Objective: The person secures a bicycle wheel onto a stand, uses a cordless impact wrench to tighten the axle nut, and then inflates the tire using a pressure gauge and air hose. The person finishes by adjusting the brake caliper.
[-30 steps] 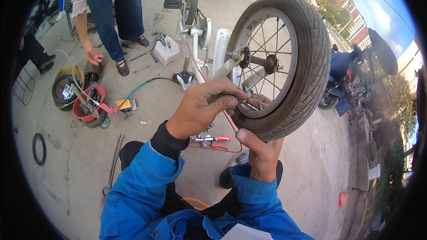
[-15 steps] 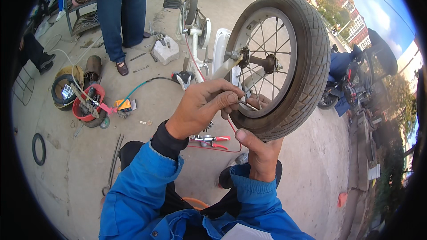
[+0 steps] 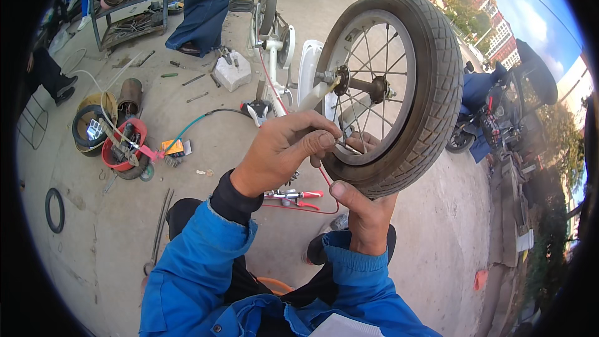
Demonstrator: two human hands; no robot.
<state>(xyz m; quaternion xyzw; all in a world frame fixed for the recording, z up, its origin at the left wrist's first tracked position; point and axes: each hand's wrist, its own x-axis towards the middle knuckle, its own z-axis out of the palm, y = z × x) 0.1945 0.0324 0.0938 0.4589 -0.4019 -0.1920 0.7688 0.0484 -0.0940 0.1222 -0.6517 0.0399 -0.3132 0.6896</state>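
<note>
against right hand [image 3: 369,217], spoked wheel [image 3: 377,89]

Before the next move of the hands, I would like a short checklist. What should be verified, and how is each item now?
1. Tyre held by right hand: ok, gripped at its lower part.
2. Left hand close to the rim: ok, fingertips beside its lower side.
3. Left hand's hold on the thin metal part: cannot tell, fingers obscure it.
4. Red cable well away from both hands: not ok, it runs close by them.
</note>
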